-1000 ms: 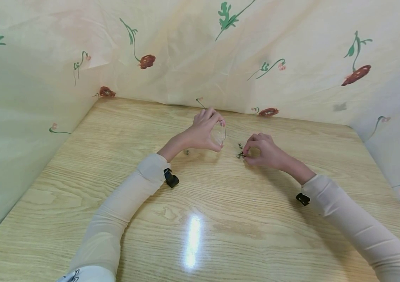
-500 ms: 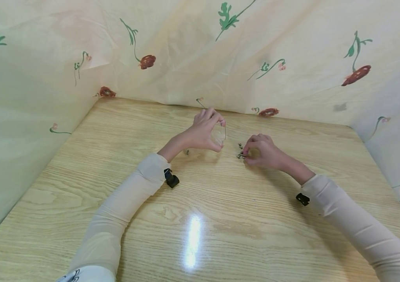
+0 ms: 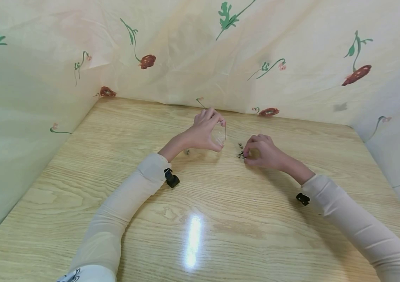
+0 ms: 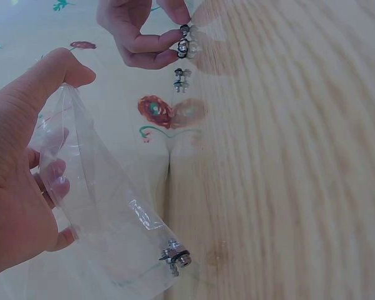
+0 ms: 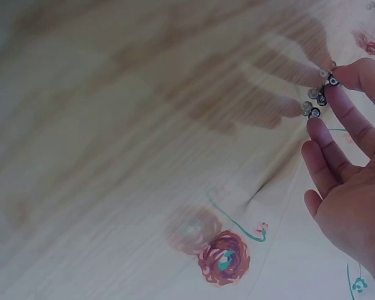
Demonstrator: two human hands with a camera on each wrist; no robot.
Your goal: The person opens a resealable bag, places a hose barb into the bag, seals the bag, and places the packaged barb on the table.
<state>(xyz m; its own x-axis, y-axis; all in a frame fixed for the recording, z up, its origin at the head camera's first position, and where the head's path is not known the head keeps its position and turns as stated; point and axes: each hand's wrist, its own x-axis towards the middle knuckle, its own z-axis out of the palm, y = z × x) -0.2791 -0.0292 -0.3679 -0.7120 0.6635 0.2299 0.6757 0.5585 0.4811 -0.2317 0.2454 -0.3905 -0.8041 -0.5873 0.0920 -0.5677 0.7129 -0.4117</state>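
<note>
Flowery sheeting (image 3: 186, 51) lines the sides of the wood-look table (image 3: 239, 219) I'm watching remotely. Left hand (image 3: 201, 133) grips a clear bag (image 4: 94, 181), thumb and fingers spread apart, I'd guess to hold its mouth wide. Some metal bits (image 4: 176, 256) sit bunched in the bottom corner, probably just gravity. Right hand (image 3: 267, 150) looks to be pinching one of the loose bits (image 4: 183, 47) on the table, fingertips only, makes sense with parts that tiny. Can't tell if the bag's bottom touches down.
</note>
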